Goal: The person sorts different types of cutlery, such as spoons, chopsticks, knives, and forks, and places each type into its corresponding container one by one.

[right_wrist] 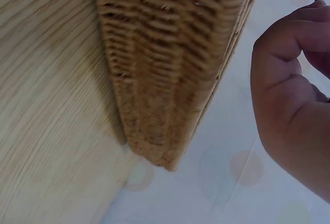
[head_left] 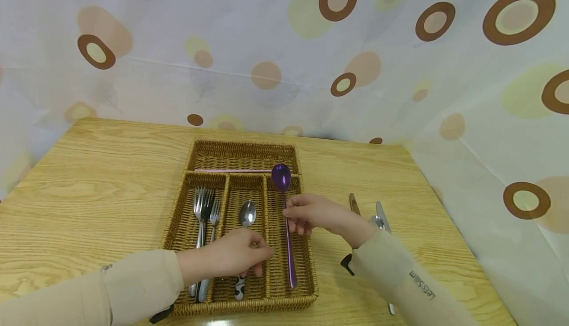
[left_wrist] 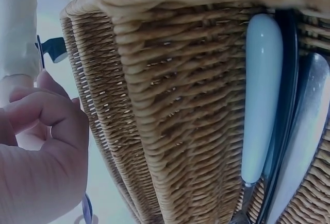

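White cloth patterned with brown rings [head_left: 444, 76] backs a pale wood-grained table [head_left: 89, 168]. One slender purple metal spoon [head_left: 281, 178] is pinched in the right hand [head_left: 313, 212], its bowl beyond the fingertips; beneath them sits a brown woven tray [head_left: 266, 304]. Left hand [head_left: 233, 254] fingers curl loosely, unladen, above a silver-bowled spoon [head_left: 247, 214]; metal forks [head_left: 203, 205] lie left of them.
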Available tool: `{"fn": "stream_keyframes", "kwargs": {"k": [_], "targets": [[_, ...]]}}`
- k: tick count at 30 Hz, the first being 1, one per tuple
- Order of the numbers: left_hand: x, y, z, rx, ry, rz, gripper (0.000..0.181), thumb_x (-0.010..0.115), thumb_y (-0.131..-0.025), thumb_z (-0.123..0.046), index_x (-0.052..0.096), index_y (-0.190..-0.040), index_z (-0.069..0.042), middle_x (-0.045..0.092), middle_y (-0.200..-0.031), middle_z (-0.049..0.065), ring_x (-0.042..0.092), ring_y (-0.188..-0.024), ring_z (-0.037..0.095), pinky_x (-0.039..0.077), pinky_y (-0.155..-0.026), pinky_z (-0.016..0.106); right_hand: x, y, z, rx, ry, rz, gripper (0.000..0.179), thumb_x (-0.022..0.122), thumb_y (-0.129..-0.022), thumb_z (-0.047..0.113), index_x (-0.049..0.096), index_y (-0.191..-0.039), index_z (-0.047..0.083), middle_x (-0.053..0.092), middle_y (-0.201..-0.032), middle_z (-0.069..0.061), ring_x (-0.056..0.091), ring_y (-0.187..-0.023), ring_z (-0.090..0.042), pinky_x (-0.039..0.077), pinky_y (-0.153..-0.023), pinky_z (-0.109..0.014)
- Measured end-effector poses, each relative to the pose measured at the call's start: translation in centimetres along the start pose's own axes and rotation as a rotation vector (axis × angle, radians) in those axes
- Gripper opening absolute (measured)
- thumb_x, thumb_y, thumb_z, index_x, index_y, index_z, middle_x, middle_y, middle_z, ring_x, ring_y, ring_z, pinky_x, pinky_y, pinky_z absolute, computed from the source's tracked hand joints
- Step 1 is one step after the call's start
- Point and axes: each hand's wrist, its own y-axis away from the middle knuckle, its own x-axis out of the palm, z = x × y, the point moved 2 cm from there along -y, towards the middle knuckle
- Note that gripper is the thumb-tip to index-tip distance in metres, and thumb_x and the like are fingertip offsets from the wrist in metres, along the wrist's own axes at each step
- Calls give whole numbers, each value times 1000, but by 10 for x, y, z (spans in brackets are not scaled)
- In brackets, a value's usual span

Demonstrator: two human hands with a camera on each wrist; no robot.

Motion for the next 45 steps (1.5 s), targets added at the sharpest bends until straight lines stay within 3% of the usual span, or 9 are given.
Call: {"fn": "stream_keyframes", "kwargs": {"k": [6,12,16,23,32,39,41,43,45], "targets": [[2,-2,2,6,21,-4,30,53,-93,-32,61,-83,-6,64,-65,-1,42,-46,9,34,-44,21,15,-9,11,-21,-4,4,17,45,-98,16,50,-85,6,58,-67,2,49,-53,-7,41,-50,-19],[0,-2,4,45,56,-18,22,56,-92,-21,61,-78,-4,64,-64,1,37,-42,6,31,-42,16,28,-14,18,-32,-16,42,17,44,-98,13,50,-83,5,58,-65,4,49,-51,-5,38,-47,-17],[-3,0,5,27,109,-9,20,56,-91,-16,60,-76,-4,65,-65,2,36,-41,4,30,-40,14,31,-14,21,-34,19,38,21,46,-98,16,51,-81,5,58,-65,5,49,-51,-6,37,-47,-18],[-9,8,10,-25,175,9,21,54,-92,-12,56,-73,-3,64,-66,1,37,-42,3,30,-41,14,16,-12,14,0,54,-47,32,47,-98,27,58,-105,-2,59,-66,3,51,-52,-9,40,-49,-22],[-12,8,18,-166,186,16,27,53,-93,-11,57,-67,-5,59,-61,-2,32,-43,4,25,-42,15,-6,5,8,-1,-14,-52,30,45,-99,30,54,-104,2,58,-69,2,49,-53,-10,40,-50,-22],[-6,-3,17,-291,120,-11,34,52,-93,-7,51,-59,-8,52,-53,-1,29,-41,5,25,-41,16,-29,22,-1,22,-18,-139,32,45,-98,33,53,-104,2,56,-71,1,49,-59,-13,38,-54,-25],[-4,-4,17,-328,110,7,26,50,-92,-5,56,-67,-2,50,-50,-1,26,-39,5,23,-40,17,-37,27,-4,33,-24,-167,32,45,-99,33,53,-105,2,55,-71,0,48,-60,-13,38,-55,-25],[-2,-4,16,-362,108,41,15,48,-92,-4,58,-88,7,48,-48,0,24,-38,5,22,-39,17,-45,34,-8,39,-25,-193,32,44,-99,32,52,-105,2,55,-71,0,48,-60,-13,38,-55,-25],[-2,-4,15,-394,105,91,19,47,-92,-4,54,-104,9,49,-50,0,23,-38,4,22,-39,17,-52,40,-13,45,-24,-215,31,42,-100,31,51,-106,2,55,-72,0,48,-60,-12,38,-54,-23]]}}
